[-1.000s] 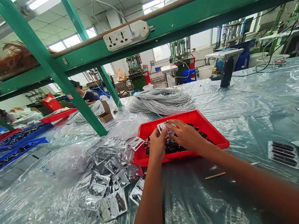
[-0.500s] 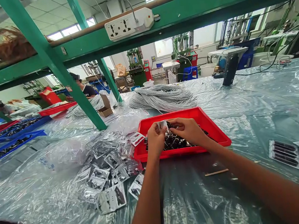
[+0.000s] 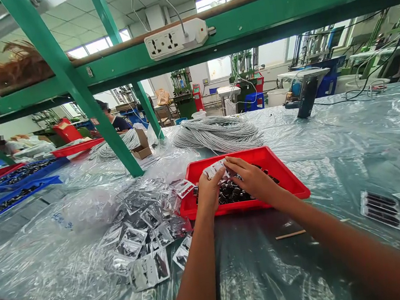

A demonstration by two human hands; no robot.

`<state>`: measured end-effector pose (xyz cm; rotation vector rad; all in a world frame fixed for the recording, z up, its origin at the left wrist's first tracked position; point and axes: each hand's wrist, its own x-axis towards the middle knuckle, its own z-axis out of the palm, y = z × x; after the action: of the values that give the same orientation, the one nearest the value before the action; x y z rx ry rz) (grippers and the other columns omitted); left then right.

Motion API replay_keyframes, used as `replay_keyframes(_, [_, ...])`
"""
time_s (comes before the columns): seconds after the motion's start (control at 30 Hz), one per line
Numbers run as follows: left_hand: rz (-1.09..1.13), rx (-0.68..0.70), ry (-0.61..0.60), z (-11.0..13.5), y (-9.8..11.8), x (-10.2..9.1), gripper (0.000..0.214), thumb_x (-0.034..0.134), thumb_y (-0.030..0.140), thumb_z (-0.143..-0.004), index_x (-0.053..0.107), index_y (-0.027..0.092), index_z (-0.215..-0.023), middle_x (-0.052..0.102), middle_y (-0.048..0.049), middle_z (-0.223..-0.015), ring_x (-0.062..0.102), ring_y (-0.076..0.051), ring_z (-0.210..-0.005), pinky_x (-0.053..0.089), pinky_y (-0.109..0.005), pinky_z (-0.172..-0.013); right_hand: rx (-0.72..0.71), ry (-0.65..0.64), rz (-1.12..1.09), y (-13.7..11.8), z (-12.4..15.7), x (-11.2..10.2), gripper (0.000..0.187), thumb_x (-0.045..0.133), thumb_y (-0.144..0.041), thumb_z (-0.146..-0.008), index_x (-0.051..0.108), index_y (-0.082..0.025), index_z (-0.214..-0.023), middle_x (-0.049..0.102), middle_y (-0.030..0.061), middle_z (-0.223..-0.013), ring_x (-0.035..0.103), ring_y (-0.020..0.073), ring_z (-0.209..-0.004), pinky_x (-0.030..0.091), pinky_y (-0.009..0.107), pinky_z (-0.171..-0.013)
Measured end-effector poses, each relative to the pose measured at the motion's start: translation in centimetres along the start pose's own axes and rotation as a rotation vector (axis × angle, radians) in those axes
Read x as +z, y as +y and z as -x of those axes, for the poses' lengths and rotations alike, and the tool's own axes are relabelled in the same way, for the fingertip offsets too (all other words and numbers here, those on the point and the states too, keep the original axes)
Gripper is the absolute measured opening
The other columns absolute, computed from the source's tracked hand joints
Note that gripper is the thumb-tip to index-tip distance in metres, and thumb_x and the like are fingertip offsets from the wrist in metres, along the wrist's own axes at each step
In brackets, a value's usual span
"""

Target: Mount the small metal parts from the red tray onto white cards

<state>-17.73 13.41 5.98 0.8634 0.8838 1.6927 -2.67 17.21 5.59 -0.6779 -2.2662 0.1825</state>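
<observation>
Two bare hands met over one shallow red plastic tray (image 3: 287, 179). The left hand (image 3: 209, 195) and right hand (image 3: 254, 182) together pinched one small clear plastic pouch (image 3: 213, 170) above the tray's far left corner. Small black parts (image 3: 233, 193), too many to count, lay heaped in the tray. A loose pile of silvery plastic pouches (image 3: 141, 225) touched the tray's left rim. One thin wooden stick (image 3: 290, 234) lay near the front rim. One coil of grey cable (image 3: 218, 135) sat just behind. Two blue trays (image 3: 16, 199) stood well apart at the left. Right of the red tray, the plastic-sheeted table (image 3: 334, 172) lay open.
</observation>
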Motion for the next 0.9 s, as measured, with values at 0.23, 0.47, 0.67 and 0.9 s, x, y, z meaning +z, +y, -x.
replay_keyframes(0.23, [-0.015, 0.056, 0.041, 0.3, 0.1, -0.3, 0.044, 0.091, 0.028, -0.049, 0.07, 0.015, -0.085, 0.073, -0.0032, -0.079, 0.066, -0.017, -0.073, 0.051, -0.032, -0.077, 0.04, 0.07, -0.112, -0.8, 0.2, 0.8, 0.042, 0.058, -0.023, -0.091, 0.058, -0.015, -0.131, 0.067, 0.0167, -0.125, 0.064, 0.0291, -0.117, 0.053, 0.046, -0.098])
replay_keyframes(0.47, [-0.575, 0.198, -0.014, 0.4, 2.3, -1.1, 0.027, 0.082, 0.021, -0.055, 0.071, 0.021, -0.08, 0.068, 0.0005, -0.068, 0.059, -0.016, -0.06, 0.044, -0.026, -0.059, 0.199, -0.178, -0.288, -0.8, 0.0, -0.2, 0.023, 0.06, -0.035, -0.092, 0.067, -0.014, -0.097, 0.071, 0.0026, -0.076, 0.064, 0.0172, -0.067, 0.046, 0.026, -0.065])
replay_keyframes(0.67, [-0.851, 0.187, -0.117, -0.3, 3.6, -2.2, 0.031, 0.08, 0.035, -0.056, 0.071, 0.021, -0.081, 0.068, 0.0013, -0.065, 0.059, -0.017, -0.058, 0.045, -0.027, -0.058, 0.21, -0.32, 0.002, -1.6, -0.9, -0.7, 0.02, 0.054, -0.021, -0.092, 0.068, -0.013, -0.08, 0.071, 0.0062, -0.073, 0.062, 0.0168, -0.067, 0.04, 0.025, -0.064])
replay_keyframes(0.9, [-1.135, 0.572, 0.682, -0.5, 6.8, -4.6, 0.045, 0.065, 0.035, -0.075, 0.06, 0.022, -0.118, 0.071, -0.0053, -0.107, 0.066, -0.03, -0.097, 0.049, -0.053, -0.095, 0.281, -0.151, 0.236, -0.8, -2.1, -2.9, 0.033, 0.054, -0.017, -0.089, 0.062, -0.008, -0.12, 0.068, 0.0175, -0.117, 0.063, 0.0262, -0.104, 0.049, 0.034, -0.084])
